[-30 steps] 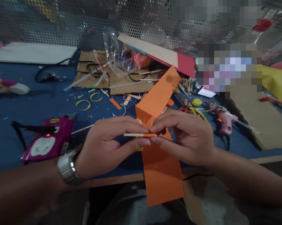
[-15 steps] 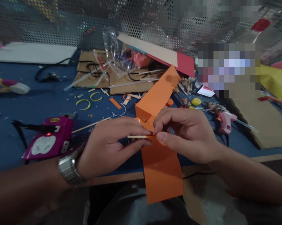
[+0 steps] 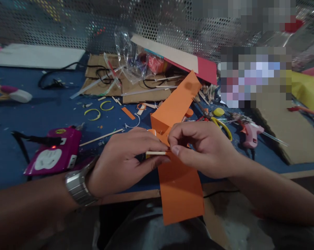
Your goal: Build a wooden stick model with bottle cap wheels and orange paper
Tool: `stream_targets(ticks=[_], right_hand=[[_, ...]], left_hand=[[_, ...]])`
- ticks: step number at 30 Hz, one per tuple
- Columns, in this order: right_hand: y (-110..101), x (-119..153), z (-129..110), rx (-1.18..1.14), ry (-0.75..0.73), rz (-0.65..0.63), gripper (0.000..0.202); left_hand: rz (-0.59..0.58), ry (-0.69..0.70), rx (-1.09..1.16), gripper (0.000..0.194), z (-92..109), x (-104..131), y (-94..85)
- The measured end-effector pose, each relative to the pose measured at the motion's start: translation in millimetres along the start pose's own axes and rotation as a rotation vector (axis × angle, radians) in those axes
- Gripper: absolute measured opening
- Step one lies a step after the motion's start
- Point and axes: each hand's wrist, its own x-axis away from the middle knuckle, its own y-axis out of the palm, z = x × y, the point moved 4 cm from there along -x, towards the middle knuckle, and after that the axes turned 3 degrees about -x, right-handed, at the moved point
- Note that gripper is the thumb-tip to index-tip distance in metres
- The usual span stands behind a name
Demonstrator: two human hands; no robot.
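Observation:
Between the thumb and fingers of my left hand [image 3: 125, 156] is a thin wooden stick [image 3: 155, 153], its right end wrapped or covered in orange. My right hand [image 3: 205, 146] pinches at that orange end with thumb and forefinger, on what looks like orange paper; the fingers partly hide the exact grip. A long piece of orange paper [image 3: 182, 194] hangs below both hands over the table edge. A folded orange paper strip [image 3: 176, 100] rises behind them, and whether the two parts join is hidden by my hands.
A pink glue gun [image 3: 251, 135] lies to the right beside a cardboard sheet [image 3: 300, 135]. Yellow-handled pliers [image 3: 222, 125] are just behind my right hand. At left sits a purple power box [image 3: 52, 151] with a black cable. Yellow rings [image 3: 92, 114] and scraps lie behind my left hand.
Both hands keep hold and have shifted only slightly, the stick moving a little to the right. More of the yellow-handled pliers shows behind my right hand.

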Motion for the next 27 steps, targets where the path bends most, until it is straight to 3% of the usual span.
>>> stream_targets(ticks=[5, 27], right_hand=[[1.6, -0.6, 4.0, -0.059, 0.075, -0.04, 0.01], [4.4, 2.2, 4.4, -0.137, 0.107, -0.124, 0.011]], left_hand=[[-0.01, -0.021, 0.032, 0.006, -0.6, -1.3, 2.6], [-0.028, -0.039, 0.074, 0.005, 1.1, -4.5, 2.2]])
